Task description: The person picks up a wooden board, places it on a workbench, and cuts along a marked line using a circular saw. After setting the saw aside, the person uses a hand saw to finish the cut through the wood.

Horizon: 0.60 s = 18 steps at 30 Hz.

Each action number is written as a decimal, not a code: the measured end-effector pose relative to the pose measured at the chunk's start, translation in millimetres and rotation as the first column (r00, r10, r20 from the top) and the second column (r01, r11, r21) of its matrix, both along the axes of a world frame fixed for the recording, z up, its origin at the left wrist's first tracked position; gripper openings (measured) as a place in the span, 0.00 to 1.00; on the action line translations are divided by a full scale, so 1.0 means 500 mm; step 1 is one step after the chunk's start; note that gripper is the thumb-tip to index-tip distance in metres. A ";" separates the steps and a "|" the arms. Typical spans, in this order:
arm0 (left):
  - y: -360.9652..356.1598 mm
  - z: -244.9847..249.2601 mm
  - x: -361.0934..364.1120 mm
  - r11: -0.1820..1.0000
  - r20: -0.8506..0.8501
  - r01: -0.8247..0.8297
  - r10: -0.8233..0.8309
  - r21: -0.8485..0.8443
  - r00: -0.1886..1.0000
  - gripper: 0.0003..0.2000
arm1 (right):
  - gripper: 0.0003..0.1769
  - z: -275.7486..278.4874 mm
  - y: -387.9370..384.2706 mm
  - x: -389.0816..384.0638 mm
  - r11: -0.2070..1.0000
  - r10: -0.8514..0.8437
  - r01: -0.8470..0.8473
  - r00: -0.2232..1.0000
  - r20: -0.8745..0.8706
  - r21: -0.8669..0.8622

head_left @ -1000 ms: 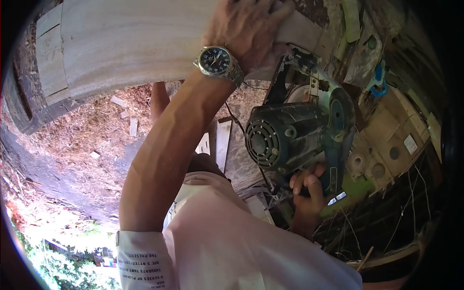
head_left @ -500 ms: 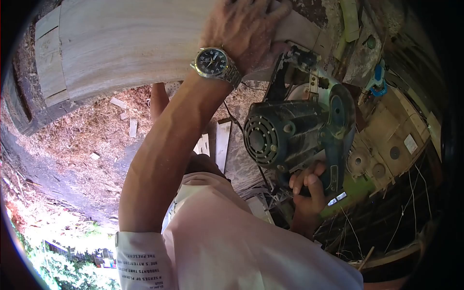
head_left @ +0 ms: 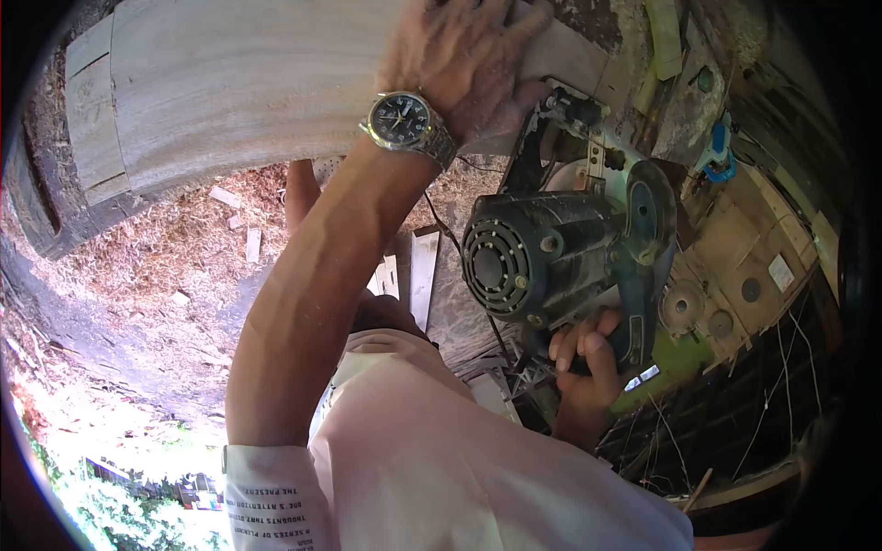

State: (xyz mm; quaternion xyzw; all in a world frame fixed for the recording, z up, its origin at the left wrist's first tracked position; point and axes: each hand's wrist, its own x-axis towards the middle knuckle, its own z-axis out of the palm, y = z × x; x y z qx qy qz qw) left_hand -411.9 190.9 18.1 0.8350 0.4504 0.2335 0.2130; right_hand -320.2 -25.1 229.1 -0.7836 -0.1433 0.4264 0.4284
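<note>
My left hand (head_left: 464,69), with a metal watch (head_left: 400,119) on its wrist, lies with fingers spread on a wide pale wooden board (head_left: 239,83) across the top of the view. To its right, a dark circular saw (head_left: 551,253) sits at the board's near edge, its round vented motor housing facing me. The fingers of my right hand (head_left: 588,367) are curled around the saw's rear handle. The blade's contact with the wood is hidden behind the saw body.
Shavings and small wood offcuts (head_left: 253,244) litter the ground below the board. A dark cord (head_left: 444,223) runs down behind the saw. At right are a blue tool (head_left: 719,147) and a wooden panel (head_left: 735,230) with round discs. Thin wires (head_left: 764,404) hang at lower right.
Almost nothing differs. Both hands and the saw keep their places, and the view has shifted only very slightly.
</note>
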 end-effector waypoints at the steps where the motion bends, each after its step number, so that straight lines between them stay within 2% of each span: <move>1: -0.001 -0.001 0.001 1.000 0.015 -0.011 0.011 0.011 1.000 0.34 | 0.12 0.001 0.003 -0.003 1.000 -0.003 0.003 1.000 0.007 -0.006; 4: 0.001 0.008 -0.002 1.000 -0.010 0.011 -0.011 -0.027 1.000 0.34 | 0.12 0.001 0.000 -0.002 1.000 -0.028 0.028 1.000 -0.003 -0.006; 7: -0.002 0.000 0.002 0.999 0.008 -0.028 0.028 0.037 1.000 0.33 | 0.12 0.000 0.001 -0.003 1.000 -0.027 0.027 1.000 0.012 -0.008; 10: 0.003 0.008 -0.005 0.999 0.045 0.009 -0.008 -0.036 0.999 0.31 | 0.12 -0.003 -0.004 0.006 1.000 0.004 -0.004 1.000 -0.002 0.021; 18: 0.002 0.009 -0.005 1.000 0.075 -0.001 0.003 -0.020 0.997 0.27 | 0.12 -0.004 0.002 0.005 1.000 -0.020 0.020 1.000 0.016 0.005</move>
